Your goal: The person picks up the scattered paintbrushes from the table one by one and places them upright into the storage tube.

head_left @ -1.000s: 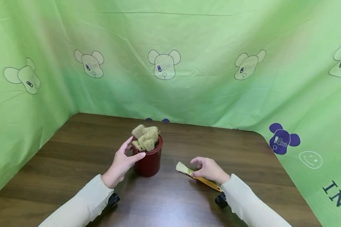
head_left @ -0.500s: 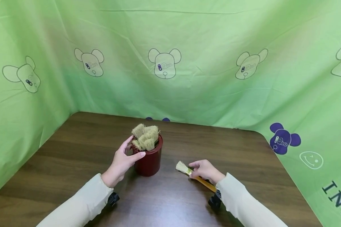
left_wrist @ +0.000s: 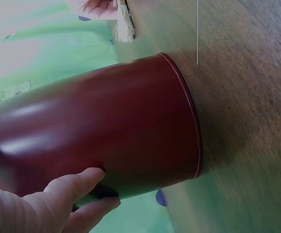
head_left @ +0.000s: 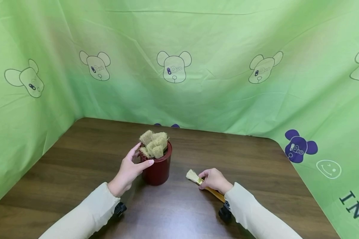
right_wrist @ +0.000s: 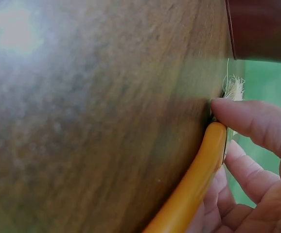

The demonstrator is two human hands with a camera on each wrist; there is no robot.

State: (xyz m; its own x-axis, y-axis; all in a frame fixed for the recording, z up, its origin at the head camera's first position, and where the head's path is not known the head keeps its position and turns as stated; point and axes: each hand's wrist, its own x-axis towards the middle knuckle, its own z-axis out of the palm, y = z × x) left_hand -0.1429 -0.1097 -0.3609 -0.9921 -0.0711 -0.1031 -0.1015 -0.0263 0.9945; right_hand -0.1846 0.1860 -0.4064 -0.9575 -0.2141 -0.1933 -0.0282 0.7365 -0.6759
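Observation:
A dark red cylindrical pot stands upright on the table, with several pale bristle heads sticking up out of it. My left hand holds the pot by its left side near the rim, thumb in front and fingers behind. To the pot's right lies a paintbrush with pale bristles, a gold-coloured ferrule and an orange handle. The right hand pinches it near the ferrule between thumb and fingers. Its bristles point towards the pot, and the wrist covers the handle's end.
Brown wood-grain table lies under both hands. Green cloth with printed bear heads hangs behind and along the sides. Each wrist wears a small black camera, such as the right one.
My right hand has shifted a little left along the paintbrush and closed its thumb and fingers on it near the ferrule. The left hand and pot stay in place.

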